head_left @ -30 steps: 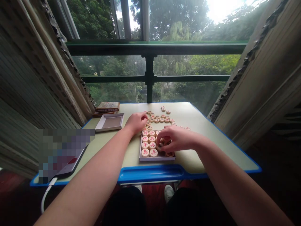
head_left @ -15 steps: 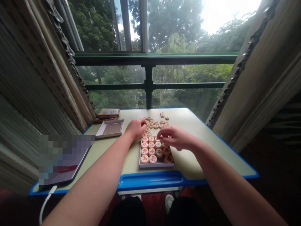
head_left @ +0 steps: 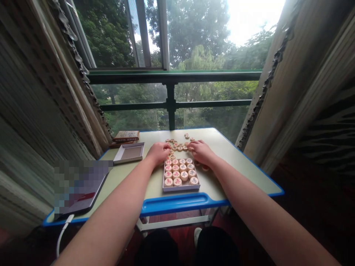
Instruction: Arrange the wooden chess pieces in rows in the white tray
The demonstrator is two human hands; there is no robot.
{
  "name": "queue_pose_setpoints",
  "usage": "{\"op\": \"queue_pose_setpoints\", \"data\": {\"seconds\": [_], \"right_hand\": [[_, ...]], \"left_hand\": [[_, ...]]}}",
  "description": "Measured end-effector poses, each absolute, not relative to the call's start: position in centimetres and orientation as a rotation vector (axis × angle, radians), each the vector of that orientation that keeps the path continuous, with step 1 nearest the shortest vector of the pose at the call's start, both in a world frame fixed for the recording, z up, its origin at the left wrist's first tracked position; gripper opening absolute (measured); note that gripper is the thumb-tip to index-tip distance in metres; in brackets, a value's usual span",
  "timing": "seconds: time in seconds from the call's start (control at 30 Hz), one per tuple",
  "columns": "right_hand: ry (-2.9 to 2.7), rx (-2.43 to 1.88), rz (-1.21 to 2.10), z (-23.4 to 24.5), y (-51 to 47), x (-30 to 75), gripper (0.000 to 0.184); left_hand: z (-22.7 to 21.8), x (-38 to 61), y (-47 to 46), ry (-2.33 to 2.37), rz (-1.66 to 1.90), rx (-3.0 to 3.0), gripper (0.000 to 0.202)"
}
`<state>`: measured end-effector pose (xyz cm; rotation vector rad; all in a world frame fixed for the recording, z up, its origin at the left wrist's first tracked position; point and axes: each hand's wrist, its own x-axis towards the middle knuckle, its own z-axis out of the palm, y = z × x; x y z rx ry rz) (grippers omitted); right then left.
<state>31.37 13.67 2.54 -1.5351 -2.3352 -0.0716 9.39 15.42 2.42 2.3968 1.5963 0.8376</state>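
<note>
A shallow white box (head_left: 181, 188) near the table's front edge holds several round wooden chess discs with red and dark characters. Beyond it, loose discs (head_left: 180, 142) lie scattered on the pale green table (head_left: 155, 184). My left hand (head_left: 158, 152) rests just past the box's far left corner, fingers curled down onto the loose discs. My right hand (head_left: 201, 151) lies past the box's far right corner, fingers bent over the discs there. What each hand grips is hidden under the fingers.
An empty box lid (head_left: 129, 153) sits to the left, with a small booklet or box (head_left: 126, 136) behind it. A tablet with a white cable (head_left: 83, 192) lies at the front left. Window glass and a dark railing (head_left: 170, 105) close the far side.
My right hand left the box and moved forward to the loose discs. The box's right columns now show filled discs. The view tilted upward a little.
</note>
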Motion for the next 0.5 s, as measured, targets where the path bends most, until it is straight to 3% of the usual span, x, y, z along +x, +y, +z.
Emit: {"op": "queue_pose_setpoints", "data": {"seconds": [0.3,0.5], "right_hand": [[-2.316,-1.528,0.023,3.0,13.7,31.2,0.030],[-2.362,-1.386,0.102,2.7,14.2,30.8,0.041]], "left_hand": [[2.4,9.4,15.0,1.547,0.804,2.358,0.030],[1.8,9.1,16.0,1.624,0.951,2.141,0.037]]}}
